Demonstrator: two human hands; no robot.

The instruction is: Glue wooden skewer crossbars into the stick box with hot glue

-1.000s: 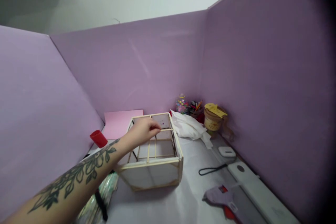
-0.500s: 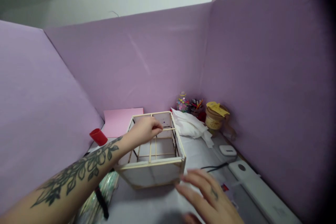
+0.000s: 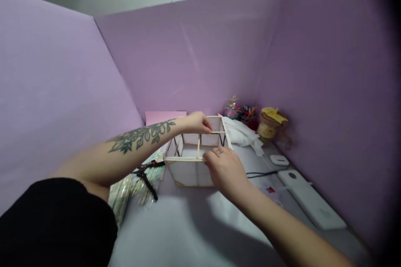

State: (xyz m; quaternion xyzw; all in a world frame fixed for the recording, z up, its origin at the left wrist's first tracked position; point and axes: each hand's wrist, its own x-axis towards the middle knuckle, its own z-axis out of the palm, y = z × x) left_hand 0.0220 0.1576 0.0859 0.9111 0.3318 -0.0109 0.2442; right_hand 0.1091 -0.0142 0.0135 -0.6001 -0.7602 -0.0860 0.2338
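Note:
A box-shaped frame of thin wooden sticks with white paper panels [image 3: 188, 171] stands on the white table. My left hand [image 3: 198, 122] reaches over it and pinches a thin cross stick on its open top. My right hand [image 3: 226, 170] rests on the frame's near right corner, fingers curled over the top edge and front panel.
Purple partition walls enclose the table on three sides. A bundle of sticks in clear wrap [image 3: 131, 190] and black pliers [image 3: 147, 175] lie left of the frame. Crumpled white cloth [image 3: 242, 133], jars of beads and pens [image 3: 239, 112], a yellow tub [image 3: 269, 123], a white slab [image 3: 310, 202] and black cable [image 3: 261, 174] sit right.
My right hand came in from the lower right and took hold of the frame's near corner. The view swung left and down; my left hand stays on the cross stick.

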